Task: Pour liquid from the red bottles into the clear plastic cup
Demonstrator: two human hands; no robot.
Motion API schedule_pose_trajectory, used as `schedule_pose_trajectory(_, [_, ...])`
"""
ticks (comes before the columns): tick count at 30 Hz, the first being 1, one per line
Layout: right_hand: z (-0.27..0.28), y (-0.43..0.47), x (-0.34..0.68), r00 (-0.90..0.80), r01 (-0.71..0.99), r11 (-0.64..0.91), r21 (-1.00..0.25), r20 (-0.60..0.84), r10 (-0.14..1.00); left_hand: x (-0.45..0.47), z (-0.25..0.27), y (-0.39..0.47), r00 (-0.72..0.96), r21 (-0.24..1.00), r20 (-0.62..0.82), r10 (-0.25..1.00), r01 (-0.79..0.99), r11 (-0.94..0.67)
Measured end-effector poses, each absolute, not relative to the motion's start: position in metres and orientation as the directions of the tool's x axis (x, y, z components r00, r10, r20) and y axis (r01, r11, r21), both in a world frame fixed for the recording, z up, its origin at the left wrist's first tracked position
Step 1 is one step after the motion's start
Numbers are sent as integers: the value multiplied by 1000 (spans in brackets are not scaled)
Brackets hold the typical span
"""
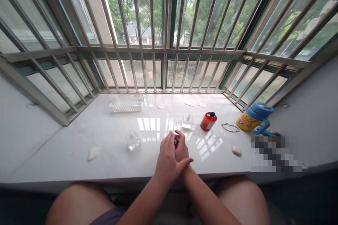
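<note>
My two hands are together above the near middle of the white sill. My left hand lies with its fingers stretched out against my right hand, its thumb crossing the right wrist. The fingers of my right hand curl round a small red thing with a bluish-green spot; most of it is hidden by both hands. Just beyond stands a clear glass bottle. To its right is a red bottle with a black top. Left of my hands, another clear glass piece looks blurred.
A white mesh basket sits at the back left. On the right are a dark cord loop, a blue and yellow mug and a pale lump. Crumpled white tissue lies at left. Metal window bars edge the sill.
</note>
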State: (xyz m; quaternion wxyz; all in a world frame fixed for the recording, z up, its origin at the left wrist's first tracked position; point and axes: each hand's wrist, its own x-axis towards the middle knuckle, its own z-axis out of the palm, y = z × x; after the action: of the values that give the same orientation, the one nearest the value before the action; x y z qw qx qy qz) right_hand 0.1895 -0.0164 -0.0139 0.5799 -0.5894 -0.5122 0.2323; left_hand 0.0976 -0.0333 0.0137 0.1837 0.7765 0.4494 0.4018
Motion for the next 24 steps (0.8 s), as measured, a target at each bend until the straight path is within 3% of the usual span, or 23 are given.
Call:
schedule_pose_trajectory(14, [-25, -13, 190, 335, 496, 267, -826, 466, 819, 102, 23, -39, 38, 925, 201, 979, 320, -203])
schedule_pose_trajectory(24, [-23, -16, 190, 290, 536, 253, -805, 457, 841, 100, 13, -37, 91, 871, 352, 931, 333, -362])
